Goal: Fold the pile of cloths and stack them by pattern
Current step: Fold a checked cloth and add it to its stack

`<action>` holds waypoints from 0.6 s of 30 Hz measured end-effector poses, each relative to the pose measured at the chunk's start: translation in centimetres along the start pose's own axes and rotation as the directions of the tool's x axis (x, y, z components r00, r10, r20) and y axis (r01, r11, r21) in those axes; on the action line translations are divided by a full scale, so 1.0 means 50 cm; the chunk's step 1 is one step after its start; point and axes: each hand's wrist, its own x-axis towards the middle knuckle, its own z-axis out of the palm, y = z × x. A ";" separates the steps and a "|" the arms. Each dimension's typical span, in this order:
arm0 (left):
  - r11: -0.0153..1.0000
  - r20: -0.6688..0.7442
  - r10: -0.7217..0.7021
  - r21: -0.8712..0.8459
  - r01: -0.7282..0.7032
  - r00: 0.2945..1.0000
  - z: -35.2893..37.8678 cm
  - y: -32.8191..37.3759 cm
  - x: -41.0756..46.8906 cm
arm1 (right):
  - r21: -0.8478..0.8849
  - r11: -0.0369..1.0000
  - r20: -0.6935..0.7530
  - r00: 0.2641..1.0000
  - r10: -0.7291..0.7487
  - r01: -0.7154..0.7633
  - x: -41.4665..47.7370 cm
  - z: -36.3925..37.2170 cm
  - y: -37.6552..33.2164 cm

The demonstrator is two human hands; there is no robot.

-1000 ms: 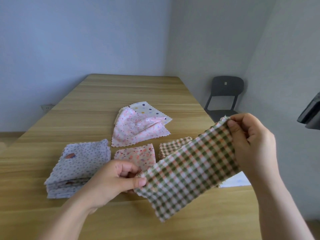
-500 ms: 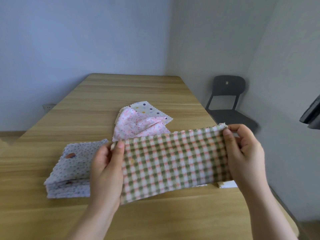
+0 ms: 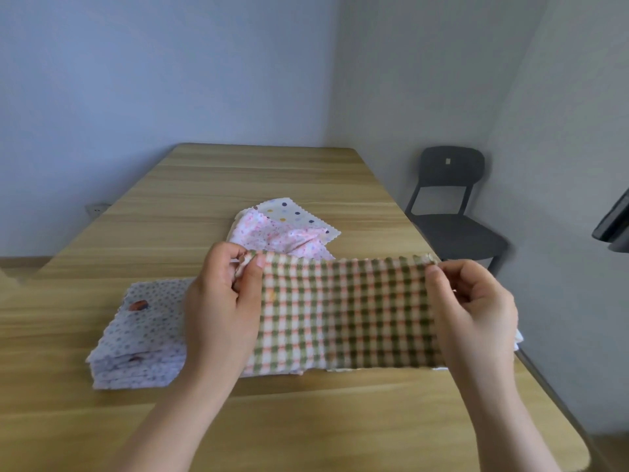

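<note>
A green, pink and white checked cloth (image 3: pixel 343 311) hangs stretched level between my hands above the table. My left hand (image 3: pixel 224 301) pinches its top left corner and my right hand (image 3: pixel 473 308) pinches its top right corner. To the left lies a folded stack of lilac dotted cloths (image 3: pixel 143 332). Behind the checked cloth sits a loose pile: a pink flowered cloth (image 3: pixel 275 236) over a white cloth with coloured dots (image 3: pixel 289 211). The checked cloth hides whatever lies on the table behind it.
The wooden table (image 3: pixel 238 182) stretches back to the wall; its right edge runs just past my right hand. A dark chair (image 3: pixel 449 212) stands beyond that edge. A white scrap (image 3: pixel 518 338) peeks out by my right wrist. A dark object (image 3: pixel 612 223) juts in at the right.
The checked cloth went from slanted to level: my left hand rose to the top left corner and my right hand dropped slightly. It now hides the small folded pink and checked cloths.
</note>
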 end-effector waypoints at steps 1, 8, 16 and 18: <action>1.000 0.005 0.004 -0.013 -0.004 1.000 0.002 0.007 0.001 | 0.030 0.999 0.032 0.999 0.012 -0.013 -0.002 0.001 -0.010; 0.989 0.098 -0.044 -0.140 0.057 0.994 0.030 0.048 -0.014 | 0.293 0.935 0.336 0.937 0.093 -0.198 -0.043 0.044 -0.062; 0.772 0.540 -0.231 -0.404 0.490 0.809 0.018 0.044 -0.033 | 0.236 0.954 0.362 0.928 0.089 -0.183 -0.058 0.081 -0.049; 0.719 0.607 -0.233 -0.419 0.555 0.760 0.012 0.040 -0.037 | 0.229 0.957 0.358 0.930 0.089 -0.179 -0.056 0.079 -0.048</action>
